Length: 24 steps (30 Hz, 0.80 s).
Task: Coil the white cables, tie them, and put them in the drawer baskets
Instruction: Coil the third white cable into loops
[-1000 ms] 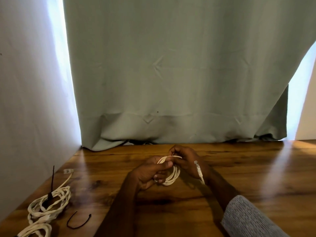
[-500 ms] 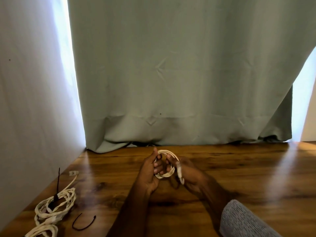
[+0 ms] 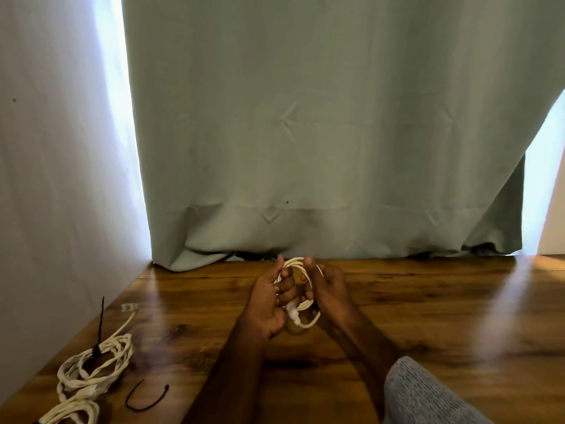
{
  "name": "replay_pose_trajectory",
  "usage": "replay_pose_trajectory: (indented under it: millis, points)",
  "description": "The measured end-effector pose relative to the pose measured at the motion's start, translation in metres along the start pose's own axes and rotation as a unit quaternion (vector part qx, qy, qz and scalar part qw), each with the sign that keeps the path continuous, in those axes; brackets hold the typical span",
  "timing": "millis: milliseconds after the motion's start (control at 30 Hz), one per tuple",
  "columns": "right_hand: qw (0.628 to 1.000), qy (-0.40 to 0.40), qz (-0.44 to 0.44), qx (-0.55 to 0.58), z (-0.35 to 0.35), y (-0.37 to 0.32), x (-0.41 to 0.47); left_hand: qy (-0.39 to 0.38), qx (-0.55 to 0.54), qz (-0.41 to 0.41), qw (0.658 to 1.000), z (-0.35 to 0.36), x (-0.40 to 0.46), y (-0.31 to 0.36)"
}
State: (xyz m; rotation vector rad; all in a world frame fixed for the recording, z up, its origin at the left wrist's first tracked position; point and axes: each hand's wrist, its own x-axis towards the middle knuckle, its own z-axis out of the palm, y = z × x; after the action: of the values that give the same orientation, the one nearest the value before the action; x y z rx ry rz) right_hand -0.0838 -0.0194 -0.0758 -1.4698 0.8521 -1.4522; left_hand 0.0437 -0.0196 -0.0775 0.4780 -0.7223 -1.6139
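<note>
A small coil of white cable (image 3: pixel 301 304) is held upright above the wooden table (image 3: pixel 428 316), between both hands. My left hand (image 3: pixel 269 301) grips its left side, fingers curled through the loops. My right hand (image 3: pixel 327 289) holds the right side. The cable's white plug end sticks out at the bottom of the coil. At the lower left lies a tied white cable bundle (image 3: pixel 97 362) with a black tie standing up from it. Another white coil (image 3: pixel 70 414) lies at the bottom left edge. No drawer baskets are in view.
A loose black cable tie (image 3: pixel 146 399) lies on the table beside the bundles. A grey-green curtain (image 3: pixel 305 133) hangs along the table's far edge. A white wall (image 3: pixel 55 179) runs along the left side.
The hands have turned the coil more upright and shifted their grips; the plug end now hangs at the coil's bottom instead of beside my right hand.
</note>
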Motion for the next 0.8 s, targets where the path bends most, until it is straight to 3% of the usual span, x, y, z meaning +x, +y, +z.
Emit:
replay_pose_trajectory:
  millis: [100,200,433,800]
  points:
    - [0.997,-0.038,-0.021,-0.063,-0.010,0.006,-0.001,0.021,0.034,-0.012,0.999,-0.009,-0.002,0.005]
    - [0.994,-0.017,-0.013,-0.104,-0.026,0.002,0.006,0.049,0.036,-0.009,0.998,-0.019,-0.004,0.010]
    - [0.983,-0.063,-0.017,-0.169,-0.043,-0.013,0.008,0.020,0.041,-0.044,0.998,-0.017,-0.007,0.009]
    - [0.909,-0.104,-0.145,-0.377,-0.028,-0.004,-0.005,-0.060,-0.066,0.001,0.996,-0.003,-0.017,0.009]
